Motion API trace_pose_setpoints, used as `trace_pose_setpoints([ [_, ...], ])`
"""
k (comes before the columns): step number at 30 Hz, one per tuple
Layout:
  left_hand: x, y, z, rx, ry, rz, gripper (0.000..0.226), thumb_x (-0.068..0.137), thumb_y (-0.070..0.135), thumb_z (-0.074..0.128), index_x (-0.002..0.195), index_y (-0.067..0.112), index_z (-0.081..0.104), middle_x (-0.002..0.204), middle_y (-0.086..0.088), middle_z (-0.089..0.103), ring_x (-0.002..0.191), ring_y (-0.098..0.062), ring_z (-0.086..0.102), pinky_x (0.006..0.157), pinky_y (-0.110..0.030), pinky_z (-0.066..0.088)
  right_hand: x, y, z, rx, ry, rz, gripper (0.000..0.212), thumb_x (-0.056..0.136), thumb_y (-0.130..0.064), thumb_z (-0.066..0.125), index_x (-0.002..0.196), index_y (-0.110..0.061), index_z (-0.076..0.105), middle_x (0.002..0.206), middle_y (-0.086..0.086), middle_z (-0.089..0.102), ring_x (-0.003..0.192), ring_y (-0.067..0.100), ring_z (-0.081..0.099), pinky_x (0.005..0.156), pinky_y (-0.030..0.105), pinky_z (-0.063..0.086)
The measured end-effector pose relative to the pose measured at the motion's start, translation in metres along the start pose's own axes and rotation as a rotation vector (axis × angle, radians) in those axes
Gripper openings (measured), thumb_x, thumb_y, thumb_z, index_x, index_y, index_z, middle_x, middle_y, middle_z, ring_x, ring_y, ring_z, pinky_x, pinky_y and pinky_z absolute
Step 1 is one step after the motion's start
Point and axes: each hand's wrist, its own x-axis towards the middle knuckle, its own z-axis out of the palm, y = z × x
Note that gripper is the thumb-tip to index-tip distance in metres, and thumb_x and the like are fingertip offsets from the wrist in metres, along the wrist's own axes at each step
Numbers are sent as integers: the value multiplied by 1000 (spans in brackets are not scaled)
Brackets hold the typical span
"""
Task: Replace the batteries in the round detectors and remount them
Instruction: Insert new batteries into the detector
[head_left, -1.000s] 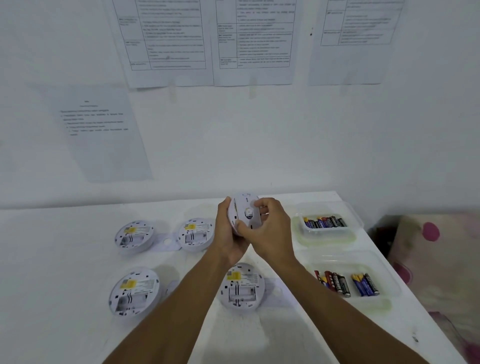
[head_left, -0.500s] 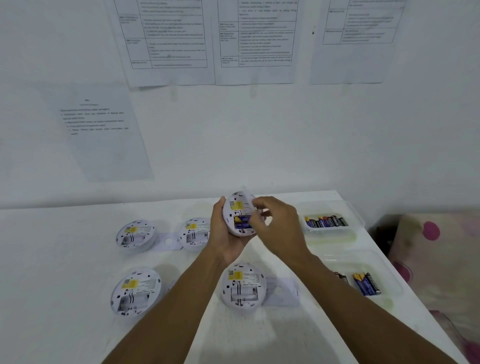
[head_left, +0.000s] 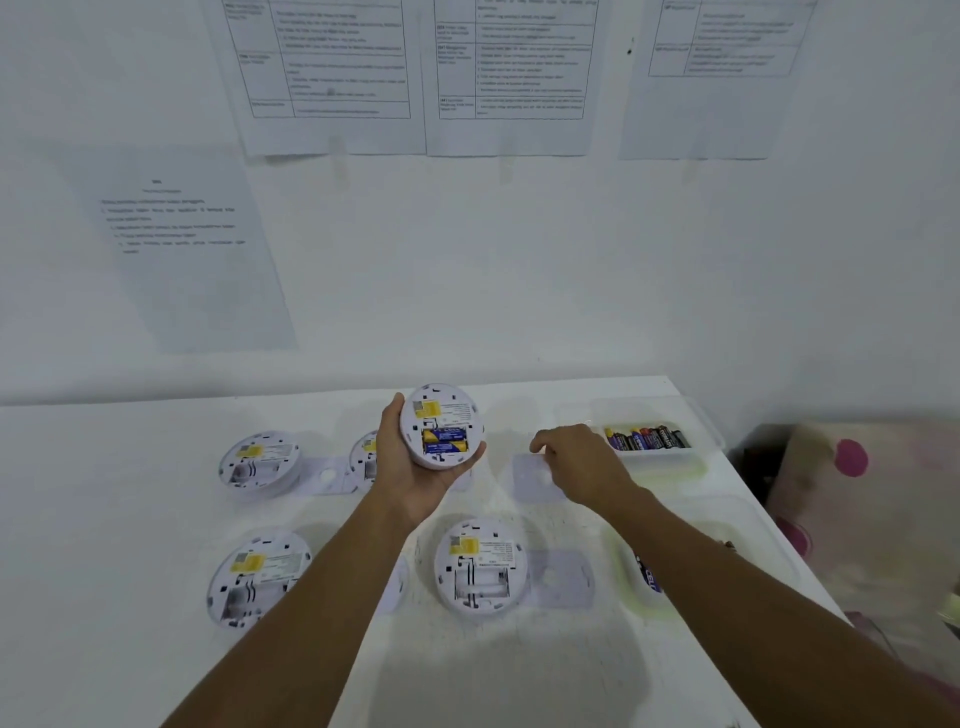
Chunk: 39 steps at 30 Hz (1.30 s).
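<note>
Head view of a white table (head_left: 130, 545) set against a wall with printed sheets (head_left: 332, 73) taped to it. The left hand (head_left: 410, 470) cradles a round detector (head_left: 441, 415) from below, thumb on its left edge and fingertips curled round its right edge; the unit is raised above the table, tilted with its back toward the camera. Its open compartment holds two blue-and-yellow batteries (head_left: 444, 440) lying side by side, below a yellow label.

The right hand (head_left: 579, 462) is lowered over a pale square mounting plate (head_left: 535, 486) lying flat on the table to the right of the held detector. Its fingers are bent downward at the plate's far edge; whether they pinch the plate or merely hover at it cannot be told.

Four further detectors lie back-up with empty compartments: far left (head_left: 260, 462), one partly hidden behind the left hand (head_left: 366, 457), near left (head_left: 257, 577) and near centre (head_left: 480, 569). A second plate (head_left: 324, 475) lies between the two far units, a third (head_left: 563, 579) just right of the near-centre unit.

At the right edge of the table, the far clear container (head_left: 696, 460) holds a row of mixed batteries (head_left: 647, 438); the near container (head_left: 737, 530) is mostly covered by the right forearm, with one blue cell (head_left: 647, 577) showing
</note>
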Motion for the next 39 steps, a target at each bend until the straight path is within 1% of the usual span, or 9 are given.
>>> trace_pose_setpoints([
  [4,0,0,1,-11,-1,-11,63,93,57,45,137,13,55,136,-20,59,128,-41,51,76,-48,60,0,1,5,13,-30,-60,37,92,-17,61,129,-16,56,125,5,57,118,21,47,93,33,44],
  [10,1,-3,2,3,-18,-40,63,92,57,47,137,13,55,136,-20,58,123,-40,54,75,-48,60,3,-3,9,-55,-227,-134,46,80,-23,75,124,-11,64,125,7,60,115,23,53,95,30,41],
  [17,2,-5,3,-42,-62,-71,65,92,56,47,141,13,51,141,-21,54,124,-41,52,82,-53,58,4,2,10,-39,-129,-70,33,84,-11,68,116,-5,67,120,12,63,112,25,57,93,29,43],
  [20,1,-6,4,-70,-91,-59,61,94,53,46,140,13,52,140,-20,55,124,-41,52,90,-57,53,-1,-12,-5,163,162,-44,29,88,-14,63,117,-13,65,114,7,63,102,20,60,90,32,48],
  [23,-2,-8,9,-58,-114,-38,57,94,51,44,135,13,55,134,-21,58,117,-38,56,98,-53,48,-11,-41,-27,408,441,-124,20,84,-16,67,104,-17,67,94,-2,63,77,7,56,71,17,45],
  [26,-10,-12,17,-25,-98,-47,55,93,50,43,123,10,64,118,-18,66,102,-32,64,93,-45,49,-26,-72,-33,500,390,-228,20,78,-16,72,98,-19,67,88,-7,58,74,0,52,67,8,40],
  [29,-19,-17,22,-22,-91,-55,53,92,50,46,118,9,67,109,-14,70,95,-27,69,82,-36,57,-33,-86,-24,529,349,-194,21,74,-19,73,94,-19,67,90,-7,59,79,5,54,72,23,50],
  [31,-24,-21,24,-14,-85,-39,53,93,50,45,119,9,66,109,-13,70,97,-26,69,86,-36,55,-35,-89,-20,554,361,-170,19,72,-21,73,89,-21,65,88,-8,59,80,9,55,72,29,51],
  [39,-36,-25,27,74,-75,-2,53,94,50,43,117,8,67,107,-12,71,98,-25,67,88,-35,52,-46,-95,-20,622,406,-128,22,62,-26,70,81,-22,60,81,-10,57,75,9,55,67,31,52],
])
